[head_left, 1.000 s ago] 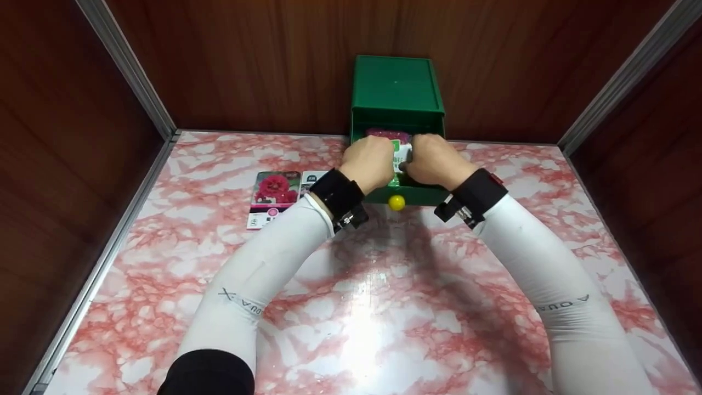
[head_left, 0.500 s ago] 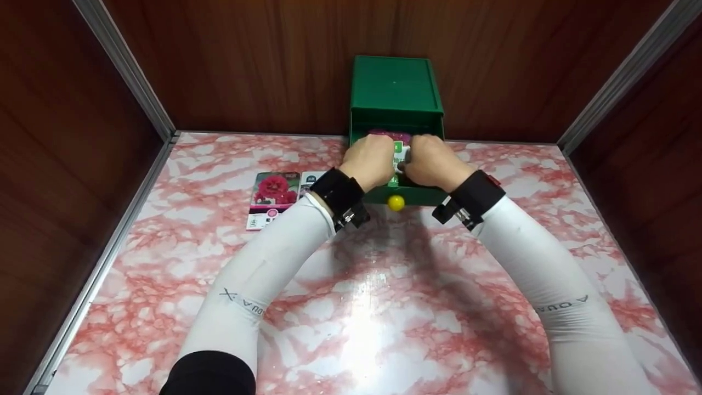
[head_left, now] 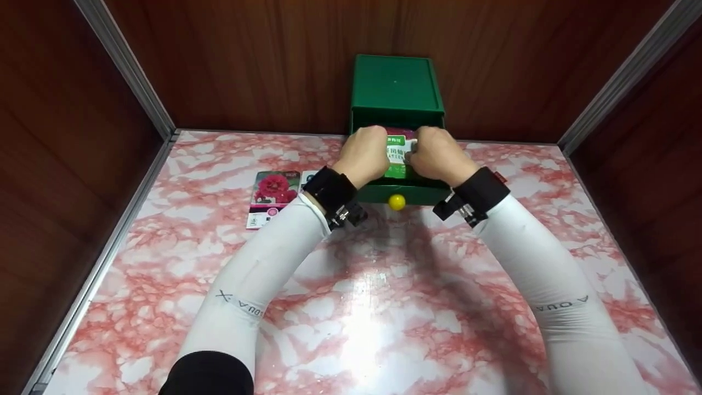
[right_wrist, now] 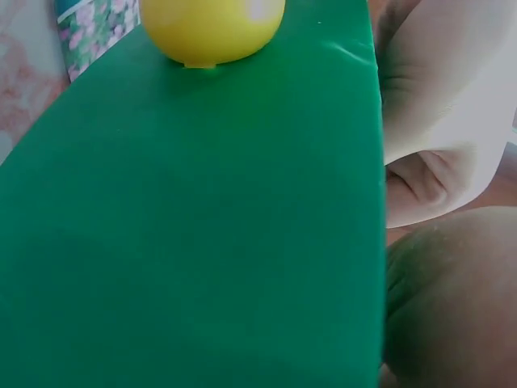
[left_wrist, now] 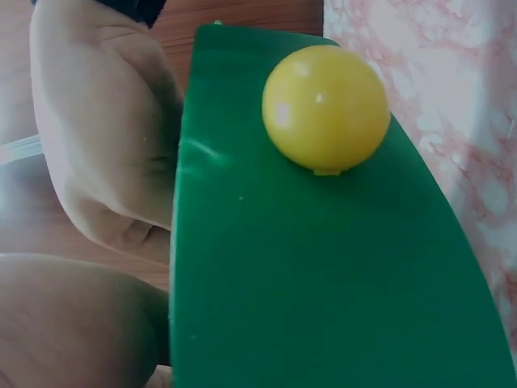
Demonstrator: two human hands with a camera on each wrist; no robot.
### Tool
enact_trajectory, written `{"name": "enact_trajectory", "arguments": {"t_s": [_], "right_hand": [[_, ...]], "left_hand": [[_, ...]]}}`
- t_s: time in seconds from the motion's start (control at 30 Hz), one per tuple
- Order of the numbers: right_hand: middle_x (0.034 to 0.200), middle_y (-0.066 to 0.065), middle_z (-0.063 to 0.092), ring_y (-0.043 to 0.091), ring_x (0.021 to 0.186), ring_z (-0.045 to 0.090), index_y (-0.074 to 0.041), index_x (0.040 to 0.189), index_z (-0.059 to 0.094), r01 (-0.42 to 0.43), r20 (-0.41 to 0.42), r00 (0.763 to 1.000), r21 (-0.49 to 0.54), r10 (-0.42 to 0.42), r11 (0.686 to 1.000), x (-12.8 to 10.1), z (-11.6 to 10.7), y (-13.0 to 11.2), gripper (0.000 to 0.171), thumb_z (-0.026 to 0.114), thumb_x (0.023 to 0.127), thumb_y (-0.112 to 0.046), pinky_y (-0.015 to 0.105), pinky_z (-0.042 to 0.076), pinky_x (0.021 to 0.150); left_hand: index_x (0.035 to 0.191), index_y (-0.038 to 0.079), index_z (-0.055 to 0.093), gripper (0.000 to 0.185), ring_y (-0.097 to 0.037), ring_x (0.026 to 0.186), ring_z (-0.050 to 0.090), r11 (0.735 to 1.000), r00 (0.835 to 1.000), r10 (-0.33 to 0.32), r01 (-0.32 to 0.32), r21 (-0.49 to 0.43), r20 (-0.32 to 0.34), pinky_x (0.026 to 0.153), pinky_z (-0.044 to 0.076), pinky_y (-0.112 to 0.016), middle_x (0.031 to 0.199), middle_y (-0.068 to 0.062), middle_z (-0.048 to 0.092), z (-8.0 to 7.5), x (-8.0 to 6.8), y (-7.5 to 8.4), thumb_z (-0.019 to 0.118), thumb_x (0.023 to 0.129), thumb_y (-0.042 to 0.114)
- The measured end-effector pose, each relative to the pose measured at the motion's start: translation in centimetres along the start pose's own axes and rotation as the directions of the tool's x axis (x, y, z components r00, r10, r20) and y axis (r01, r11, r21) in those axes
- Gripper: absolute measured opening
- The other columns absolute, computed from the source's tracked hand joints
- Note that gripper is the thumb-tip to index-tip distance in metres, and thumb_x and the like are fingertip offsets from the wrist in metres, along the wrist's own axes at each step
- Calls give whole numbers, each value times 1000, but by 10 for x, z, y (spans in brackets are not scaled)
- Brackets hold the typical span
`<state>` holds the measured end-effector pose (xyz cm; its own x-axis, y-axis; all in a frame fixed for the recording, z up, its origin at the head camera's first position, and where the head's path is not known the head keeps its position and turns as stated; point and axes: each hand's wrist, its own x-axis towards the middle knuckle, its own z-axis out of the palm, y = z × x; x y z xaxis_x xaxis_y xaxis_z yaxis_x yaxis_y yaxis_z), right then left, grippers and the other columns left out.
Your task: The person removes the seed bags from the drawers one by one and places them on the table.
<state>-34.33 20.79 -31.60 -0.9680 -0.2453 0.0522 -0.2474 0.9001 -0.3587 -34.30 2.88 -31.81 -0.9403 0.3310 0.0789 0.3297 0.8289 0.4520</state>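
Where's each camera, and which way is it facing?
Head: on the head, facing forward-down at the drawer; left hand, right hand and arms show.
Left wrist: on that wrist, facing the drawer front and knob; both hands partly show.
Right wrist: on that wrist, facing the same front; both hands partly show.
Wrist views share the knob.

Behind your fingers (left_wrist: 113, 226) sit black wrist straps (head_left: 482, 192), the right with a red tag (head_left: 500, 177); farther back, your white sleeves (head_left: 554, 269) carry dark lettering (head_left: 570, 303)
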Motion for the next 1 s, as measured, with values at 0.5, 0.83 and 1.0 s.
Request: {"name": "enact_trajectory", "arguments": {"t_s": [0.5,0.83,1.0], "right_hand": [[99,23,68,34,92,60,12,122,70,-32,-30,999,229,39,973,-9,-11,2,36,83,100,-14,43,54,82],[142,28,66,34,120,61,14,156,51,-108,24,994,413,108,904,-19,-13,-4,73,84,100,-18,46,54,105],[134,24,67,30,109,59,9,155,56,-107,12,993,446,114,889,-25,-11,-7,68,85,100,-18,35,54,93]], "left_hand": [[112,0,67,27,-21,94,54,967,997,-62,49,-252,-43,82,46,-30,105,-7,61,-23,-7,-16,85,97,14],[131,-2,72,48,-25,117,67,898,993,-110,83,-432,-37,102,55,-35,125,-15,74,-30,-20,-34,91,93,20],[137,-6,68,53,-25,122,70,860,993,-113,78,-505,-39,101,57,-32,130,-18,74,-29,-27,-39,90,93,15]]}}
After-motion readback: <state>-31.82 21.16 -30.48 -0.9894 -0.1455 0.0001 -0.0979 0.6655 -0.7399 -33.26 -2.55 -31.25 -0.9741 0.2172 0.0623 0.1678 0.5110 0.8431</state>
